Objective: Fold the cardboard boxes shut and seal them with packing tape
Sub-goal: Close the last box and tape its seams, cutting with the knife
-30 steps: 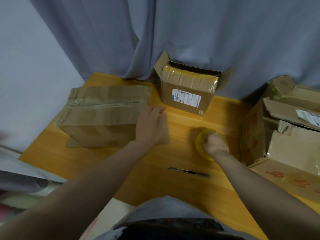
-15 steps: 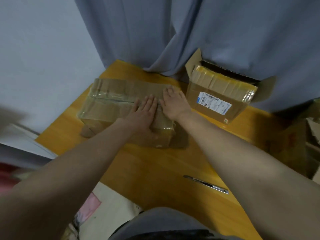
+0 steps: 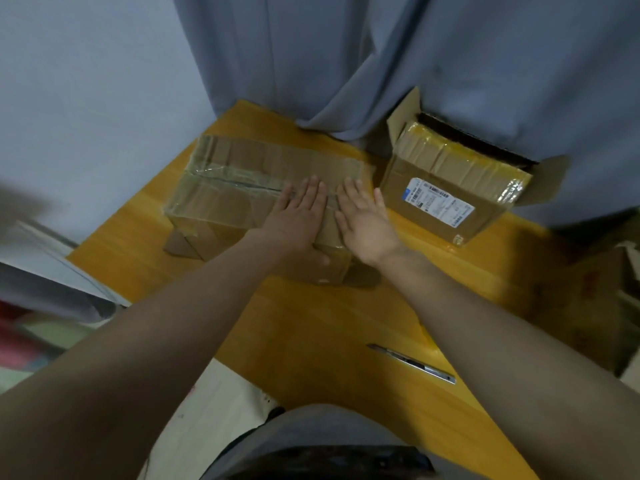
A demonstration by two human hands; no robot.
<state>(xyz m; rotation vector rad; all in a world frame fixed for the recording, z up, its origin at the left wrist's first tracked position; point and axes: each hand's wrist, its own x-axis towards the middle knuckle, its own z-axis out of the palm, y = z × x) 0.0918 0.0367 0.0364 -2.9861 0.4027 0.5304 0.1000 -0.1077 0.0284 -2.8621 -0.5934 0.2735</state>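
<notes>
Palms are being laid flat on the right end of a low brown cardboard box (image 3: 239,188) sealed with clear tape, which is lying on the left part of an orange wooden table (image 3: 311,334). The left hand (image 3: 298,216) and right hand (image 3: 367,220) are being held side by side, fingers straight, gripping nothing. A smaller white-labelled brown box (image 3: 446,199), flaps open, is sitting just right of it.

I count two brown cardboard boxes, one flat taped box (image 3: 242,181) and one open labelled box (image 3: 450,168), one yellow wooden table (image 3: 311,323), one slim silver knife (image 3: 412,363) and two bare hands, the left hand (image 3: 294,216) and the right hand (image 3: 363,223). The dark cardboard (image 3: 595,306) at the right edge I cannot count.
</notes>
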